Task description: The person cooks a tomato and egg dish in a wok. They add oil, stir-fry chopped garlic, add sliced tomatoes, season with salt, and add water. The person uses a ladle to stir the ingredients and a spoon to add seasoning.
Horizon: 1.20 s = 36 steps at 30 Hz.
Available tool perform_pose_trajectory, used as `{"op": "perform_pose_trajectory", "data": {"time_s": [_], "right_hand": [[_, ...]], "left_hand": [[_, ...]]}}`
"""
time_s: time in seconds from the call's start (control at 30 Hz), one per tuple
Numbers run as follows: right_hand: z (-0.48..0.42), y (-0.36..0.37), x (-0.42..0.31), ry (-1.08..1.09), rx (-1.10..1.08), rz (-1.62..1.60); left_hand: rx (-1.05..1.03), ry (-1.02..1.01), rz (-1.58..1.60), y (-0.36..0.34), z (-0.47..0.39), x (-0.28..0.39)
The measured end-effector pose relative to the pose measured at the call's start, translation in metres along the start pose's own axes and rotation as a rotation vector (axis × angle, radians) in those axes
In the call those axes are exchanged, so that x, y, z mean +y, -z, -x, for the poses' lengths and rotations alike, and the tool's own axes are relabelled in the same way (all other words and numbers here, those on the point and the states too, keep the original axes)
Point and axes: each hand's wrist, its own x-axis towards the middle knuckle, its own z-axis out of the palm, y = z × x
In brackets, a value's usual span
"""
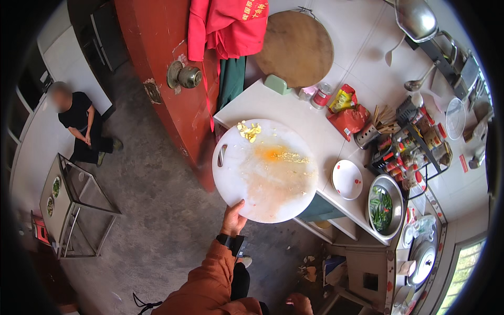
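My left hand [234, 219], with a dark band at the wrist, grips the near edge of a round white plastic cutting board [230, 183]. The thumb lies over the rim and the fingers are beneath. A small heap of pale yellow slices [249, 131], perhaps ginger or garlic, sits near the board's far edge. Finely chopped bits [295, 158] trail across the middle beside an orange stain. The board's far right side overlaps the white counter [311, 128] in view; whether it touches is unclear. Low at the bottom edge is my right hand [300, 304], partly cut off, its fingers hard to make out.
On the counter are a white bowl [347, 179], a metal basin of green peppers [385, 232], a spice rack [413, 149] and a chopstick holder [367, 136]. A red door [157, 43] stands left of it. Farther left, a person [80, 126] sits near a table [59, 201].
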Motion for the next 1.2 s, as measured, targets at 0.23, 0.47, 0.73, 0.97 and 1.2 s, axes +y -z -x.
{"op": "perform_pose_trajectory", "data": {"time_s": [0.23,0.47,0.73,0.97,1.2], "right_hand": [[0.035,-0.007,-0.068,0.385,-0.089,-0.111],[0.114,-0.016,-0.06,0.709,-0.488,-0.473],[0.302,0.047,0.185,0.876,-0.221,-0.702],[0.447,0.033,0.245,0.963,0.069,-0.951],[0.519,0.014,0.27,1.258,0.444,-1.26]], "left_hand": [[-0.074,0.129,-0.116,-0.023,0.134,0.071],[-0.154,0.331,-0.176,-0.03,0.293,0.098],[-0.362,0.778,-0.362,-0.049,0.486,0.077],[-0.514,0.784,-0.528,-0.087,0.541,0.044],[-0.944,1.126,-0.175,-0.164,0.634,-0.029]]}}
